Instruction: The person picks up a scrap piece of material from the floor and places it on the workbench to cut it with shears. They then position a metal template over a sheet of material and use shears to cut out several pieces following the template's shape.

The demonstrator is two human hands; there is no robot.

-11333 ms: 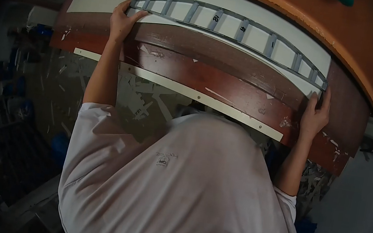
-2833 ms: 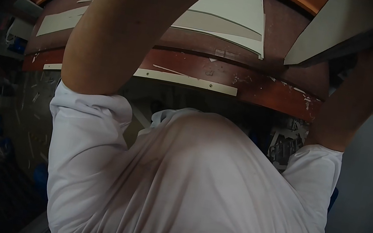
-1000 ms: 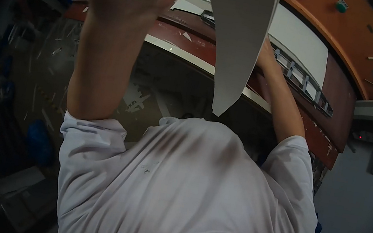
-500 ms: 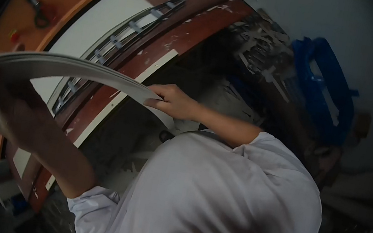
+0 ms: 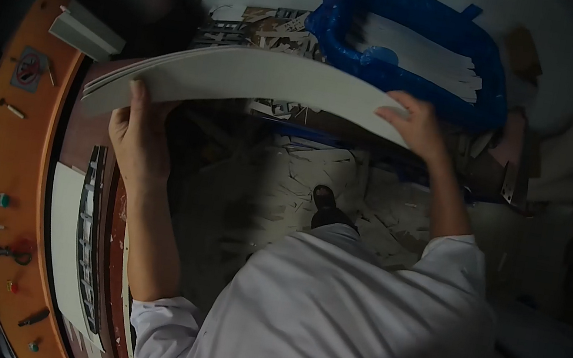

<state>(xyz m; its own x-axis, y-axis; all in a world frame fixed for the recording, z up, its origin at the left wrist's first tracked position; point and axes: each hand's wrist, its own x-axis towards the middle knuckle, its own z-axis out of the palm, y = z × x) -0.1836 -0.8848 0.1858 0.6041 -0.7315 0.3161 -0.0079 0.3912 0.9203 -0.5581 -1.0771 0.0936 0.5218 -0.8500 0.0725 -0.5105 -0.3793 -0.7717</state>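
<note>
Between my two hands a stack of long white strips (image 5: 265, 74) is stretched out, bowed upward in the middle. My left hand (image 5: 139, 118) grips the stack near its left end, thumb on the near face and fingers hidden behind. The layered edges fan slightly apart at that end. At the other end my right hand (image 5: 415, 124) pinches the strips between thumb and fingers. Beyond the stack lies a blue plastic-covered bin (image 5: 422, 9), with white strips (image 5: 426, 55) inside it.
On the left, an orange workbench (image 5: 28, 176) carries small tools and scissors (image 5: 12, 254). Beside it, a dark slatted frame (image 5: 88, 237) lies over a white sheet (image 5: 64, 211). Scraps (image 5: 272, 31) are heaped near the blue bin. More offcuts litter the floor (image 5: 286, 179).
My body and view have turned right, away from the bench. The blue bin now lies ahead, and the strips, still in both hands, have swung toward it.
</note>
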